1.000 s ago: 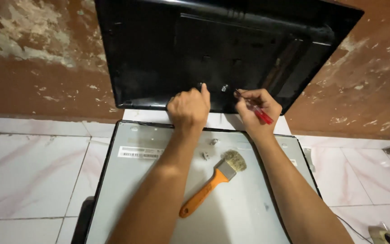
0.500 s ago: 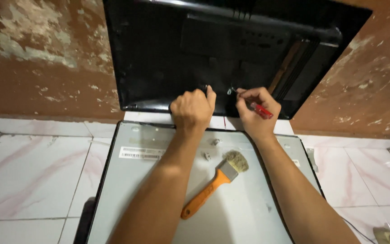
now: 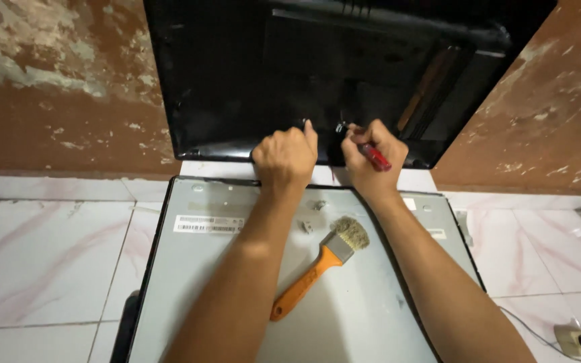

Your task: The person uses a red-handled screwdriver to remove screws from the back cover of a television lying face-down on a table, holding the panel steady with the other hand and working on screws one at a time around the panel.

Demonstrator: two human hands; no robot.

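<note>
My right hand (image 3: pixel 373 156) closed around red-handled screwdriver (image 3: pixel 375 156), tip at lower edge of black back cover (image 3: pixel 250 74) leaning on wall. My left hand (image 3: pixel 285 158) fisted, thumb pressed on cover to steady it. Orange brush (image 3: pixel 317 265) parked on grey panel (image 3: pixel 196 269), within reach.
</note>
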